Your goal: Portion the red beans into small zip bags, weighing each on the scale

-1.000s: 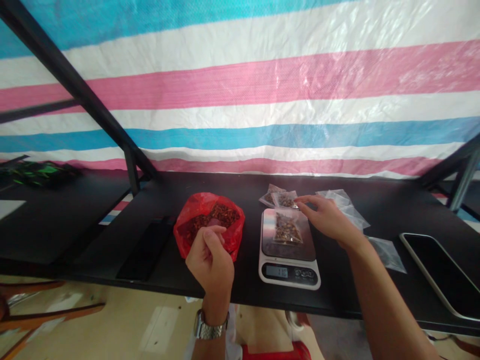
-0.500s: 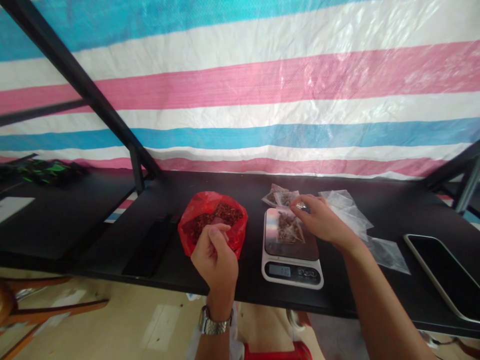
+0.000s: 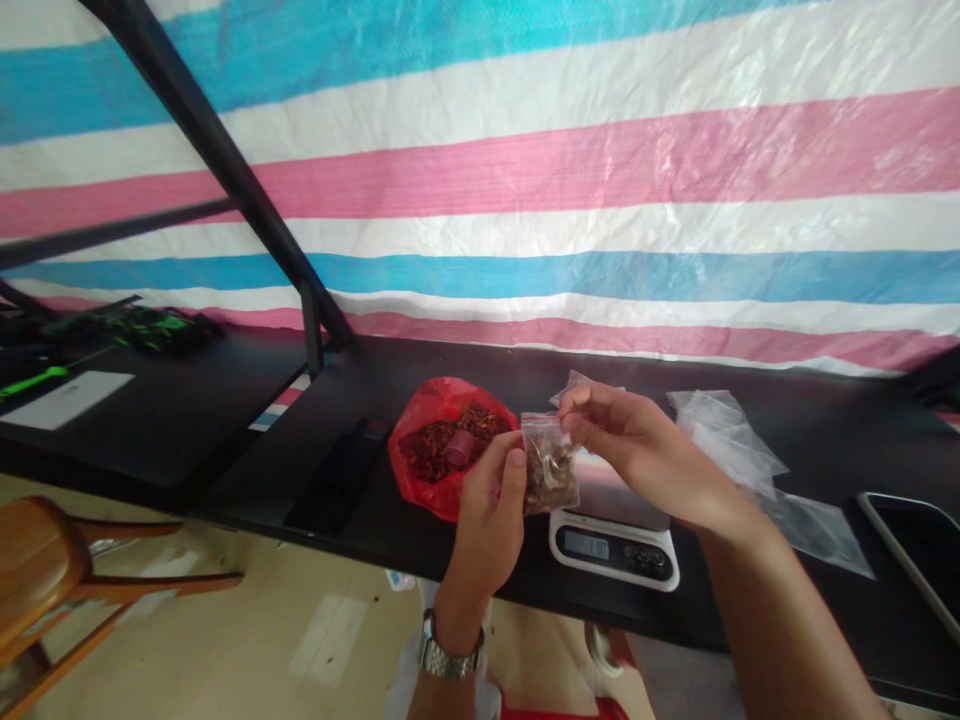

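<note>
Between my two hands hangs a small clear zip bag (image 3: 551,468) with brown dried bits in it. My left hand (image 3: 491,510) pinches its left edge, and my right hand (image 3: 630,440) grips its top right corner. The bag is in front of the digital kitchen scale (image 3: 615,550), hiding part of its plate; the display is lit. To the left, a red plastic bag (image 3: 420,490) stands wide, full of reddish-brown dried bits, with a small pinkish cup (image 3: 460,449) lying on them. Another small bag (image 3: 574,382) is partly hidden behind my right hand.
Several clear zip bags (image 3: 724,435) lie to the right, and a phone (image 3: 919,550) is at the right edge. A dark flat object (image 3: 337,480) rests left of the red bag. Striped sheeting (image 3: 525,180) hangs behind the black table; a wooden chair (image 3: 37,570) stands at lower left.
The small filled bag has been lifted off the scale plate and moved left. My left hand has moved right from in front of the red bag and taken hold of it.
</note>
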A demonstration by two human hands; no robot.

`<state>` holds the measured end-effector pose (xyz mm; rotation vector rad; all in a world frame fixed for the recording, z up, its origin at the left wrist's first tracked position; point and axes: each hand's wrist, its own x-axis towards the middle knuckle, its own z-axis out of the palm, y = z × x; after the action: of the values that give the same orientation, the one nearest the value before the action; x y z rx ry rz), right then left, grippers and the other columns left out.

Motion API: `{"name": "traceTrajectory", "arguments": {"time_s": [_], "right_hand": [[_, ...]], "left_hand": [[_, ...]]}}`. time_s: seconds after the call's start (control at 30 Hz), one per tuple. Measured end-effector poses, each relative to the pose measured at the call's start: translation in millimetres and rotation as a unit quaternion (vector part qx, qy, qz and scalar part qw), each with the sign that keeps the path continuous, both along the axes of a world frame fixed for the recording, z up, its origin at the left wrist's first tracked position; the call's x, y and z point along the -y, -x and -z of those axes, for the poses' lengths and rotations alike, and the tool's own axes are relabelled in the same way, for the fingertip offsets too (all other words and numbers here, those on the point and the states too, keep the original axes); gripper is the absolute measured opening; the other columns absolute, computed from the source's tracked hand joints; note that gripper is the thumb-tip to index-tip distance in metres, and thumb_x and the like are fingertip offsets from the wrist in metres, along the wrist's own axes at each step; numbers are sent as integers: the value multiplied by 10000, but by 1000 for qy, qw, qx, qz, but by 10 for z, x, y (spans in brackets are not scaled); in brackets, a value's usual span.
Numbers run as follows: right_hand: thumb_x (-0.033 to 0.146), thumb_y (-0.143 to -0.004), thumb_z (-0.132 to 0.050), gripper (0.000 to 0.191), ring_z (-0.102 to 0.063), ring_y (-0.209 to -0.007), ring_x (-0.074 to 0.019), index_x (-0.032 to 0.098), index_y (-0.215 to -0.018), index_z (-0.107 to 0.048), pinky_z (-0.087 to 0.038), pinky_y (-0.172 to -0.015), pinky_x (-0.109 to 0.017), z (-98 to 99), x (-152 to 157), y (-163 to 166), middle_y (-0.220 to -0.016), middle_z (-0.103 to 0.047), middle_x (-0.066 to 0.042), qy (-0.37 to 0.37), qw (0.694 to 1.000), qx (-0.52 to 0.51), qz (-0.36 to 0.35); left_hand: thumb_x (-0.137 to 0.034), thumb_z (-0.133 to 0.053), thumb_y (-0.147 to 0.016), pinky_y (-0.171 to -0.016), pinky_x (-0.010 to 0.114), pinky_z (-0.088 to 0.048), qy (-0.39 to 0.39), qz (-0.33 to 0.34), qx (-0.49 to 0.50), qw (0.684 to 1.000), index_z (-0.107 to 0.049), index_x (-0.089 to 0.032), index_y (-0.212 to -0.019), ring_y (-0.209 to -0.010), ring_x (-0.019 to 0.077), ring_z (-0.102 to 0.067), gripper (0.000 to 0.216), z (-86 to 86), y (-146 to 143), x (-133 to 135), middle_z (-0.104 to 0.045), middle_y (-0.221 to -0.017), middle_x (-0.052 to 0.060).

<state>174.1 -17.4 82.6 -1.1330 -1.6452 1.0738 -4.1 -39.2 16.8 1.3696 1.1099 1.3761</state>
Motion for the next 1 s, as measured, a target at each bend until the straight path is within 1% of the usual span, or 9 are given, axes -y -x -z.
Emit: {"name": "traceTrajectory", "arguments": {"time_s": [0.07, 0.17, 0.3, 0.37, 0.53, 0.73, 0.83, 0.93, 1.0], "right_hand": [[420, -968, -641, 211, -651, -840, -194, 216, -923, -671, -485, -762, -310, 58, -36, 64, -898, -701, -32, -8, 999, 29, 28], [389, -944, -622, 192, -664, -822, -210, 218, -891, -693, -485, -775, -336, 134, -66, 22, -872, -728, -42, -14, 990, 107, 89], [407, -909, -646, 192, -684, -830, -227, 231, -866, -711, -502, -789, -351, 153, -43, -159, -872, -762, -51, 1, 984, 139, 109], [454, -921, -648, 237, -697, -852, -232, 231, -947, -721, -517, -774, -345, 152, -26, -179, -903, -771, -58, 10, 988, 111, 109], [483, -945, -634, 443, -712, -827, -219, 219, -1300, -655, -554, -710, -333, 207, -58, 98, -973, -767, -58, 39, 995, 23, 89], [279, -957, -612, 310, -744, -917, -213, 198, -1229, -738, -568, -828, -342, 268, -187, 648, -1043, -804, -61, 55, 996, 45, 45], [245, -930, -640, 285, -744, -863, -212, 193, -1196, -728, -567, -792, -342, 353, -258, 897, -959, -792, -46, 95, 992, 42, 74], [234, -905, -645, 221, -741, -808, -208, 216, -1118, -700, -564, -748, -336, 473, -320, 1076, -877, -768, -19, 123, 987, 26, 96], [242, -881, -665, 221, -747, -813, -215, 229, -1102, -669, -562, -733, -336, 545, -352, 1140, -883, -767, -20, 127, 985, 18, 113]], "left_hand": [[-783, -520, -982, -452, 229, -436, 92, 40, 57, 993, -666, -199, -915, -505, 136, -547, 606, 17, -39, 8, -638, -637, -6], [-838, -502, -947, -332, 194, -262, 191, 80, 95, 974, -573, -232, -857, -349, 96, -393, 617, 50, -153, 14, -492, -468, -72], [-798, -596, -905, -302, 158, -216, 218, 154, 103, 958, -531, -247, -845, -313, 75, -392, 558, 16, -328, 0, -435, -463, -113], [-779, -633, -877, -295, 149, -216, 212, 151, 118, 958, -543, -244, -859, -310, 69, -403, 543, -38, -378, -14, -445, -478, -117], [-681, -589, -912, -286, 160, -216, 249, 4, 168, 954, -567, -242, -920, -266, 98, -399, 440, -132, -339, -2, -455, -409, -105], [-557, -541, -986, -273, 191, -215, 304, -125, 165, 930, -652, -217, -1014, -216, 137, -390, 359, -90, -24, 3, -408, -354, -106], [-466, -589, -981, -277, 178, -225, 328, -172, 184, 910, -668, -204, -943, -232, 110, -408, 277, -85, 161, -57, -493, -425, -83], [-369, -620, -965, -328, 159, -343, 342, -200, 242, 886, -688, -194, -974, -305, 89, -499, 188, -74, 274, -118, -606, -550, -56], [-355, -657, -946, -353, 156, -379, 342, -199, 277, 876, -701, -187, -1003, -340, 86, -530, 183, -54, 300, -143, -620, -583, -50]]}}
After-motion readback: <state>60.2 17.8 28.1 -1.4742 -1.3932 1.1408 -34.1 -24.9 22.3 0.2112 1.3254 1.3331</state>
